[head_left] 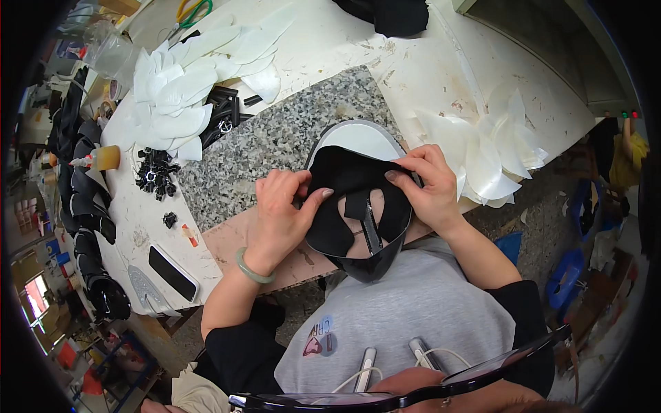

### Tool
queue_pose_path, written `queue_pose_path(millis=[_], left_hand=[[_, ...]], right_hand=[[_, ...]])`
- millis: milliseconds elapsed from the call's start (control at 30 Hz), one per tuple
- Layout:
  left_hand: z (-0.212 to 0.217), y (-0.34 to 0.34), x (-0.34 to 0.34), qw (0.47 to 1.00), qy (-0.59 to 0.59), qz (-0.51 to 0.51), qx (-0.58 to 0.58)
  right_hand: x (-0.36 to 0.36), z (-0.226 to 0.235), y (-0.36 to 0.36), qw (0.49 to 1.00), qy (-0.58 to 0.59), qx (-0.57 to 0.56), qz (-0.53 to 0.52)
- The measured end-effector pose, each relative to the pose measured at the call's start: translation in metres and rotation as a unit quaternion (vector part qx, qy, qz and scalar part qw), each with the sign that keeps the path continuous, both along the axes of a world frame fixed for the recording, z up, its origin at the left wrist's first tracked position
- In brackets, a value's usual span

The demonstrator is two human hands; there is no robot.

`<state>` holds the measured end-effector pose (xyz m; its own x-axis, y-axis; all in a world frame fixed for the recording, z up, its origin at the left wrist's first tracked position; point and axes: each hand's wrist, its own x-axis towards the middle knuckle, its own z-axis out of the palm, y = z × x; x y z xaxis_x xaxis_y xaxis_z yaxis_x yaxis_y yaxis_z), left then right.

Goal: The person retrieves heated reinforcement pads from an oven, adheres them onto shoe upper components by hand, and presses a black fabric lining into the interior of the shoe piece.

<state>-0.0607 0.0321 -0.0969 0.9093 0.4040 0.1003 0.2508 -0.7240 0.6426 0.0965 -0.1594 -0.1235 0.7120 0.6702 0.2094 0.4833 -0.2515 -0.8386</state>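
Between my hands is a black shoe upper, with a shiny pointed end toward me and cut-out openings with a strap across its middle. At its far end, a white curved stiffener piece shows behind the black lining. My left hand, a pale green bangle on its wrist, pinches the upper's left edge between thumb and fingers. On the other side my right hand grips the upper's top right edge, thumb on the inner face. The fingertips behind the material are hidden.
Under the upper lies a speckled stone slab. White curved pieces are piled at the left and the right. Also at the left are black clips, a glue bottle, a phone and stacked black uppers. Scissors lie far back.
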Motion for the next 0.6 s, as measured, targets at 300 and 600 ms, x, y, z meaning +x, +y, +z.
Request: queue_pose_path(millis=[300, 600], left_hand=[[-0.007, -0.004, 0.0, 0.999, -0.029, 0.027, 0.002], [-0.009, 0.001, -0.002, 0.995, -0.08, -0.062, 0.003]], right_hand=[[0.0, -0.002, 0.001, 0.992, 0.107, 0.013, -0.062], [0.01, 0.043, 0.011, 0.989, 0.074, -0.078, 0.105]])
